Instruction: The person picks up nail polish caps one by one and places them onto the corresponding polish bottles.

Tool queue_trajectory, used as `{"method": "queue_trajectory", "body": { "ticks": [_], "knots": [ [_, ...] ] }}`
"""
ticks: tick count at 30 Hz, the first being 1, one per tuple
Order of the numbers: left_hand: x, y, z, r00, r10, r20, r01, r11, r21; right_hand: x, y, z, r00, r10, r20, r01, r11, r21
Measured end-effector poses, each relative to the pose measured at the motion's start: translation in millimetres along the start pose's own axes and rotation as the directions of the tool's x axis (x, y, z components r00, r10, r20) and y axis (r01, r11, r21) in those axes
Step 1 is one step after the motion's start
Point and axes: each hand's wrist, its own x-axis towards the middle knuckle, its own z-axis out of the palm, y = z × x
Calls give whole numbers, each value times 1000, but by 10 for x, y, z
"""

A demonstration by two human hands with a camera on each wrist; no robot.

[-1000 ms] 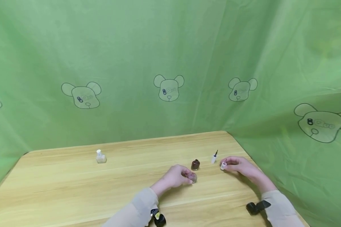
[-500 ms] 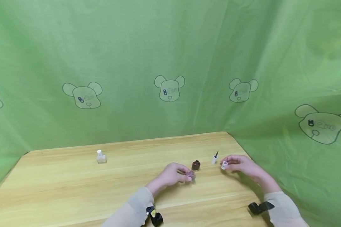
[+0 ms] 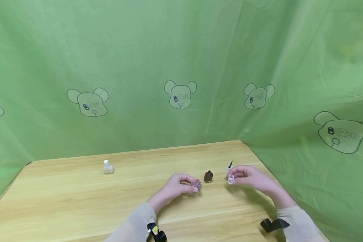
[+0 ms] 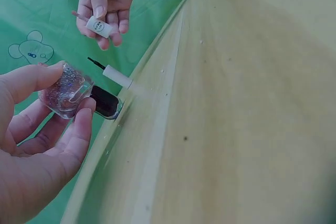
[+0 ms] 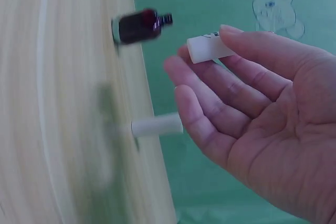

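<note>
My left hand (image 3: 172, 188) pinches a clear nail polish bottle (image 4: 65, 92) with pinkish glitter between thumb and fingers, tilted and apparently off the table. In my right hand (image 3: 251, 176), thumb and fingers grip a white nail polish cap (image 5: 207, 48); a thin pinkish stem shows at one end in the left wrist view. Between the hands a dark red nail polish bottle (image 3: 208, 176) stands upright with its threaded neck bare. Just beyond the right hand, another white brush cap (image 4: 116, 76) stands on its end, black brush upward, partly covered by that hand in the head view.
A clear nail polish bottle (image 3: 108, 168) with a white cap stands far left on the wooden table (image 3: 78, 201). Green curtain (image 3: 133, 50) with bear-head prints hangs behind and along the sides, close to the table's edges.
My left hand has drawn the glitter bottle leftward, away from the dark red bottle. My right hand has shifted left with its cap, now partly covering the standing brush cap.
</note>
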Motion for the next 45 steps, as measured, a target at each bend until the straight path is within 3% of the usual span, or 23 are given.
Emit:
{"method": "queue_trajectory", "body": {
  "ticks": [18, 28, 35, 45],
  "knots": [
    [-509, 3, -214, 999, -19, -44, 18, 999, -39, 131, -411, 609, 994, -91, -62, 86, 992, -87],
    [-758, -40, -411, 996, -22, -88, 21, 1000, -16, 293, -561, 849, 988, -148, -41, 141, 980, -140],
    [-827, -23, -463, 991, -26, -130, 26, 1000, 0, 465, -703, 995, 989, -145, -36, 136, 971, -195],
    [-814, -77, -469, 986, -44, -163, 29, 995, -95, 692, -812, 1118, 989, -145, -19, 134, 953, -271]
  ]
}}
